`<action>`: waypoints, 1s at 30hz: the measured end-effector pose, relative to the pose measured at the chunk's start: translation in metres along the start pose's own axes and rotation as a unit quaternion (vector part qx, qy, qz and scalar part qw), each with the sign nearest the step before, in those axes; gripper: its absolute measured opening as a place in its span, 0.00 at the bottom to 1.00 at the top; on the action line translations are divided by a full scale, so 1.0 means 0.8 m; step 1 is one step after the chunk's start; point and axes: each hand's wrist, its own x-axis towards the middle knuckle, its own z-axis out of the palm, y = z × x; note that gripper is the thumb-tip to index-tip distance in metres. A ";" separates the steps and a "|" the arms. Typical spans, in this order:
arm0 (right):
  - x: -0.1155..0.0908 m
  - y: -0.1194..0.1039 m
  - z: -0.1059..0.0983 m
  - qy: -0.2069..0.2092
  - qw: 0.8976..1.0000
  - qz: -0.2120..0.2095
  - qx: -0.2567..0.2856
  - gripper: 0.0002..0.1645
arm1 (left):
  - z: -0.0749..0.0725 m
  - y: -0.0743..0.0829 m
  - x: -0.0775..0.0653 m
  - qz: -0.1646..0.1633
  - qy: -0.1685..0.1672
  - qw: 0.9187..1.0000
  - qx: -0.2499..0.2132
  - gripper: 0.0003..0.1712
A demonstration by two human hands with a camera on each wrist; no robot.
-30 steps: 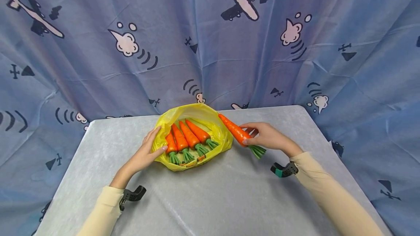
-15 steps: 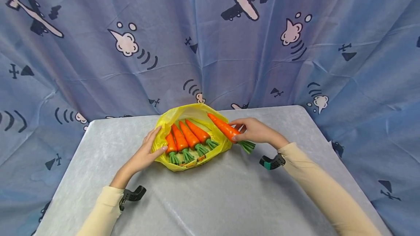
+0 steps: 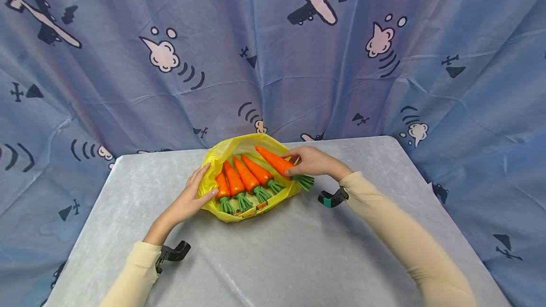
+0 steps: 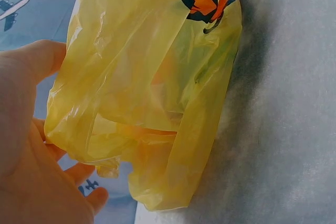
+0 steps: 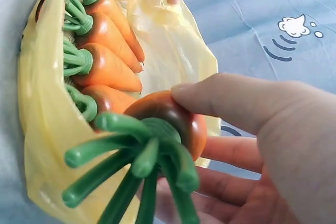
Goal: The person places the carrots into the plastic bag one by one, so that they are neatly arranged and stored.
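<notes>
A yellow plastic bag [image 3: 239, 146] lies with its mouth open, holding several orange carrots [image 3: 246, 174] side by side, green stems facing the person. At its left side my left hand [image 3: 192, 195] holds the rim, thumb and fingers spread around the edge; the left wrist view shows the bag's outside [image 4: 142, 77] between them. My right hand [image 3: 313, 161] pinches another carrot [image 3: 275, 161] near its stem end, between thumb and fingers. That carrot's tip reaches over the bag's mouth, right of the others. In the right wrist view its green stem [image 5: 152, 150] faces the camera.
Both hands work above a light grey table [image 3: 264, 259]. Behind its far edge hangs a blue curtain [image 3: 273, 60] printed with planes and clouds. A black wrist mount [image 3: 334, 197] sits on the right forearm, and another mount [image 3: 174, 252] on the left.
My right hand has moved left with its carrot, from beside the bag's right rim to over the mouth. The left hand stays in place on the bag.
</notes>
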 end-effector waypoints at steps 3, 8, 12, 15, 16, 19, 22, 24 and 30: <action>0.012 -0.007 0.002 -0.009 1.000 0.006 -0.007 0.36 | 0.000 -0.001 0.000 0.000 0.000 1.000 0.000 0.48; 0.032 -0.010 0.007 -0.020 1.000 0.011 -0.010 0.35 | 0.000 -0.001 0.000 0.001 0.000 1.000 0.000 0.49; 0.048 -0.010 0.009 -0.023 1.000 0.012 -0.012 0.35 | 0.000 -0.001 0.001 -0.001 -0.002 1.000 -0.001 0.48; 0.059 -0.010 0.010 -0.022 0.999 0.012 -0.020 0.35 | 0.000 -0.001 0.002 0.001 -0.002 1.000 -0.001 0.48; 0.062 -0.010 0.010 -0.022 0.999 0.014 -0.020 0.35 | 0.000 0.000 0.002 0.002 -0.002 1.000 -0.002 0.48; 0.070 -0.011 0.011 -0.023 0.999 0.018 -0.021 0.35 | -0.001 0.000 0.002 0.001 -0.002 1.000 -0.002 0.49; 0.076 -0.012 0.012 -0.027 0.999 0.018 -0.020 0.35 | -0.001 0.000 0.002 0.000 -0.002 1.000 -0.001 0.49; 0.080 -0.012 0.013 -0.030 0.999 0.017 -0.023 0.34 | -0.001 0.000 0.002 -0.001 -0.002 1.000 -0.001 0.49; 0.090 -0.012 0.019 -0.023 0.999 0.011 -0.026 0.34 | -0.001 0.001 0.002 0.004 -0.001 1.000 -0.003 0.48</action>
